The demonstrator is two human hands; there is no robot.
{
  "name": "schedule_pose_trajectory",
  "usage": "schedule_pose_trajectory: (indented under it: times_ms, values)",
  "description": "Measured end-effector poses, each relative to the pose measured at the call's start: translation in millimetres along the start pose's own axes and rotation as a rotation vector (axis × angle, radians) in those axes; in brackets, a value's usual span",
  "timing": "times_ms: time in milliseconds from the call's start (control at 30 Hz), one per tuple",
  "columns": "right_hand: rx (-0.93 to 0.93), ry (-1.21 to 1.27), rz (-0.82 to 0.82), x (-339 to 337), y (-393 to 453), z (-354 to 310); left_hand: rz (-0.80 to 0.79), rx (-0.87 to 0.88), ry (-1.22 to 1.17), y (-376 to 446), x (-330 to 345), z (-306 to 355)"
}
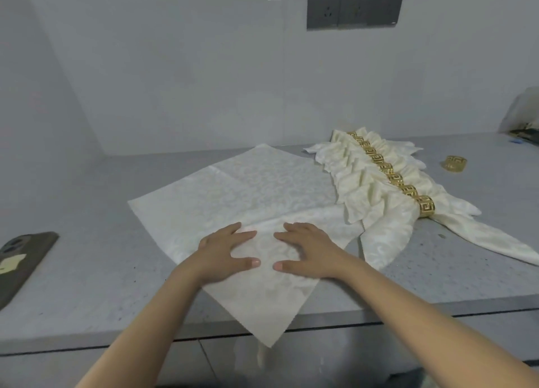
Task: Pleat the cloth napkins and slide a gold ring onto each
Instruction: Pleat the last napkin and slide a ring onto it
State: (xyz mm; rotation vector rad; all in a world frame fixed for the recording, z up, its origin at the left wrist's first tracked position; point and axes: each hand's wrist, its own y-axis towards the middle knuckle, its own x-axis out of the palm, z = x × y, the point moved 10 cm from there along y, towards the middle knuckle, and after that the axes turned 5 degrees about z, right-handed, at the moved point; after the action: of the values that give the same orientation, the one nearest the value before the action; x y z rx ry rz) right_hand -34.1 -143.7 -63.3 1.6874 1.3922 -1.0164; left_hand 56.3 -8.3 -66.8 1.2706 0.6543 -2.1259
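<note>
The left hand [226, 249] and right hand [306, 250] are laid flat, fingers spread, on the napkin [233, 189], presumably smoothing it for pleating.

I count seven ringed napkins [376, 183] in a row, one flat napkin [233, 195] under my two hands, one loose ring [455, 163], one phone [20, 259], one socket panel [355, 5].

Two bare forearms, left hand [224, 249], right hand [309, 250], no sleeves
</note>
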Motion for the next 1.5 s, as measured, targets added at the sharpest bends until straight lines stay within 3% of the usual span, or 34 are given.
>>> schedule_pose_trajectory:
  times_ms: [167, 333, 633, 733, 867, 967, 1167, 1367, 1500]
  values:
    - [-0.021, 0.098, -0.022, 8.7, 17.1, -13.7, -0.092, -0.029, 0.016, -1.2, -2.8, -30.6]
    - [-0.063, 0.120, 0.041, 15.7, 33.8, -38.2, -0.032, -0.053, 0.042, -9.9, -18.6, -50.3]
    - [-0.150, 0.190, -0.006, 29.3, 50.2, -80.2, 0.018, -0.165, 0.046, -38.5, -36.9, -88.6]
    - [-0.131, 0.287, 0.057, 25.2, 45.8, -82.1, 0.099, -0.220, 0.034, -52.7, -44.8, -91.2]
    - [-0.150, 0.194, 0.148, 16.9, 34.3, -92.0, 0.281, -0.237, 0.030, -72.2, -62.8, -81.1]
    - [-0.174, 0.135, 0.149, 0.0, 24.5, -102.1, 0.318, -0.229, -0.056, -82.3, -69.7, -75.0]
    - [-0.134, 0.158, 0.018, -28.7, 15.6, -101.8, 0.214, -0.169, -0.225, -83.5, -80.6, -61.9]
    - [-0.120, 0.330, -0.194, -48.8, 15.6, -106.0, -0.078, -0.178, -0.201, -76.7, -92.8, -49.7]
    - [-0.065, 0.285, -0.126, -59.0, 57.1, -94.0, -0.006, -0.198, -0.051, -43.1, -124.9, -53.2]
